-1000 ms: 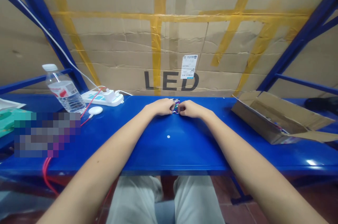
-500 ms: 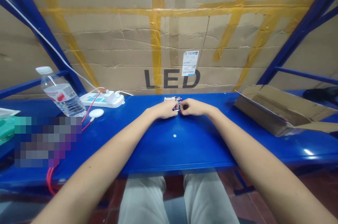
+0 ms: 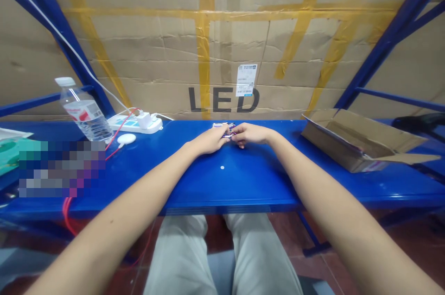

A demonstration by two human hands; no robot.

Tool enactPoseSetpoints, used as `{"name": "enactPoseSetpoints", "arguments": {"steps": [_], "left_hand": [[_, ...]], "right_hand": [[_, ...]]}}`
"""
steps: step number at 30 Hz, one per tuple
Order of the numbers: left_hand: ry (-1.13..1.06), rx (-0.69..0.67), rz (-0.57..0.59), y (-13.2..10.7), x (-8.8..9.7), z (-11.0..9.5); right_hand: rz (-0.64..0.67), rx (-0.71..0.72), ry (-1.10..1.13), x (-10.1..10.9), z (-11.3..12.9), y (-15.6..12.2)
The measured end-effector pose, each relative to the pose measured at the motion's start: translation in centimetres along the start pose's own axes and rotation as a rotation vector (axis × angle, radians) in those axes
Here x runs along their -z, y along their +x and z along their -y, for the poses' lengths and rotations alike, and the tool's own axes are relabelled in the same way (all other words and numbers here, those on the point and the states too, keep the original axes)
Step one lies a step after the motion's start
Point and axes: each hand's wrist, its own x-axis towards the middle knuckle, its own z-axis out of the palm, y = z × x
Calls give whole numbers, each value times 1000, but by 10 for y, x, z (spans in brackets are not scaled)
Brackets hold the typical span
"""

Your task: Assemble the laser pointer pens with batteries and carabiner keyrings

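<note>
Near the back of the blue table (image 3: 208, 184), my left hand (image 3: 211, 140) is closed, thumb and fingers pinching a slim, pale pen-like stick (image 3: 227, 136). My right hand (image 3: 251, 134) meets it from the right, its fingers closed around the dark-tipped end of the same stick. Just behind the hands lies a small group of similar slim sticks (image 3: 219, 125), partly covered by my left fingers. Their exact kind is too small to make out.
At left are a water bottle (image 3: 85, 116), a white power strip (image 3: 153, 126), a round white charger (image 3: 126, 139) with a red cable and a green item (image 3: 21, 153). An open cardboard box (image 3: 333, 142) stands right. A white dot (image 3: 222, 167) marks the tabletop.
The view has shifted slightly, so everything sits a bit higher in it. My right fingers have changed their hold and now reach nearer the stick and my left hand.
</note>
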Motion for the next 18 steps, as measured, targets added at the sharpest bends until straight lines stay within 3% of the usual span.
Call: {"name": "enactPoseSetpoints", "arguments": {"steps": [6, 11, 14, 18], "left_hand": [[115, 21, 30, -2, -4, 1], [204, -74, -44, 1, -6, 2], [178, -95, -76, 2, -6, 0], [170, -17, -64, 1, -7, -2]], "right_hand": [[42, -120, 178, -12, 4, -12], [32, -196, 242, -11, 9, -19], [18, -159, 225, -7, 9, -19], [-83, -56, 63, -7, 8, -16]]}}
